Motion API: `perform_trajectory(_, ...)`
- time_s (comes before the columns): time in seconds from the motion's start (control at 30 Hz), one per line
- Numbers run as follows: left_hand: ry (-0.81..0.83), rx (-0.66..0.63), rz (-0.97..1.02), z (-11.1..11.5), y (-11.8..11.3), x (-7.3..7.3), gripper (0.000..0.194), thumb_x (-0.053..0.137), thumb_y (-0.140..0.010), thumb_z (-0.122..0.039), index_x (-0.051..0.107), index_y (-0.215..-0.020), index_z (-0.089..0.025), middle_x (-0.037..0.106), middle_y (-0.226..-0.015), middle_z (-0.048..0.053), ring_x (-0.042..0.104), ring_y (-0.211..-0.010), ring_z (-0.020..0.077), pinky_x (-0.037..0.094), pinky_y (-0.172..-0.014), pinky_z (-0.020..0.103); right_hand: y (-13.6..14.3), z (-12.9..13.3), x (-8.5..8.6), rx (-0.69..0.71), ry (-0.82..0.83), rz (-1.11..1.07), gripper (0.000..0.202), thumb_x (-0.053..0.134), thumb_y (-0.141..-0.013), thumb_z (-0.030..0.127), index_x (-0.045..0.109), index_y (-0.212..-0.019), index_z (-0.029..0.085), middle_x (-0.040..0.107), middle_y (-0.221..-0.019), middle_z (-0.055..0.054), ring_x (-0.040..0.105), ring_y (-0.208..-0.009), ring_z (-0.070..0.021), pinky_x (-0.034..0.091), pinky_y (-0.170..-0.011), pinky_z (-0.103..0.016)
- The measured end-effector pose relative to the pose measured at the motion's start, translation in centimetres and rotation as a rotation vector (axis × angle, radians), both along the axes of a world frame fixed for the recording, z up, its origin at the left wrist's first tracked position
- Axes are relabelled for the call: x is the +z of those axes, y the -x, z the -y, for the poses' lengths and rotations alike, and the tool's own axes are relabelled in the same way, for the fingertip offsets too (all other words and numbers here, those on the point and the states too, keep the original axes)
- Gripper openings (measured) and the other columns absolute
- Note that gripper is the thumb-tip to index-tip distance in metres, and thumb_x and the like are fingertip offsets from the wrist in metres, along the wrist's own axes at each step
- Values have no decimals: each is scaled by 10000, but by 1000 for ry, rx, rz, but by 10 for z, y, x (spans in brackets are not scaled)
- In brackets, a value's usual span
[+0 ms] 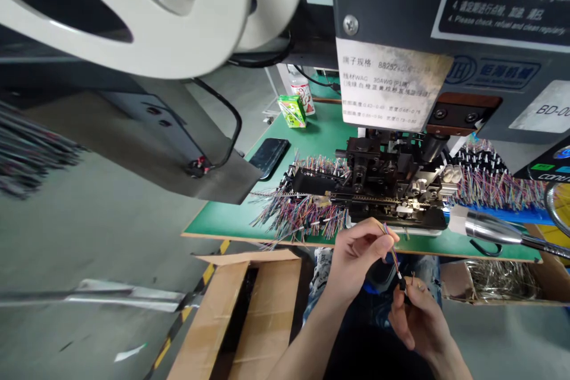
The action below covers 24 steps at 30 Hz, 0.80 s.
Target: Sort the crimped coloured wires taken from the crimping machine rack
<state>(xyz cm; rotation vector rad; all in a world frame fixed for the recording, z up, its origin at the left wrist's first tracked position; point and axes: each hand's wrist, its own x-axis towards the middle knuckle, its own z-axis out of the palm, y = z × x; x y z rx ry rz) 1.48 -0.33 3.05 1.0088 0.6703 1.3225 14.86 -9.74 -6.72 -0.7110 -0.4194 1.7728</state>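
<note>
A thin multicoloured wire bundle [394,258] with a black-sheathed lower part stretches between my two hands, in front of the crimping machine [392,178]. My left hand [363,252] pinches the loose wires near their upper ends. Lower and to the right, my right hand [418,309] is closed on the black part of the bundle. Close behind my left hand, a large pile of similar wire bundles [307,202] lies on the green table [236,214]. More wire bundles [499,187] lie right of the machine.
A phone [269,157], a green box [292,111] and a bottle [303,92] stand or lie at the back left. A flexible lamp [494,228] reaches in from the right. Below the table edge are a cardboard box [267,303] and an open box of scrap strips [503,279].
</note>
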Motion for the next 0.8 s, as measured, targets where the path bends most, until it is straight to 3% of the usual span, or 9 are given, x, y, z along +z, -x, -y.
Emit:
perform_trajectory(0.17,-60,8,-86,-1,3,5,353,905,-833,-484,804,-699,-174,740,-722,50,619,-614,143,531,-590,247,-2,-2,15,95,-13,29,439,871,-833,574,716,-731,176,599,-414,29,398,-252,-69,286,-308,-156)
perform_trajectory(0.3,-115,46,-235,1,7,8,304,840,-906,-451,823,-769,-181,770,-789,63,688,-705,174,561,-661,258,-6,-1,31,39,37,125,415,917,-817,536,759,-762,157,716,-514,-23,551,-337,-84,397,-380,-152)
perform_trajectory(0.4,-144,76,-316,2,9,8,253,807,-939,-393,839,-799,-184,788,-816,68,727,-771,191,577,-721,263,-9,-1,36,7,26,186,423,920,-819,536,770,-767,144,755,-550,-57,588,-365,-89,430,-410,-154)
perform_trajectory(0.57,-60,24,-267,3,9,5,264,830,-914,-424,870,-845,-172,841,-884,96,767,-800,212,620,-762,285,-10,-1,30,19,27,165,399,906,-846,512,774,-780,142,755,-550,-55,592,-363,-82,429,-412,-141)
perform_trajectory(0.8,127,-55,-12,0,3,4,259,981,-741,-431,883,-757,-193,814,-687,47,738,-628,147,609,-617,206,-6,-5,10,92,-11,-14,403,892,-838,521,771,-757,145,647,-425,-15,417,-257,-65,291,-306,-145)
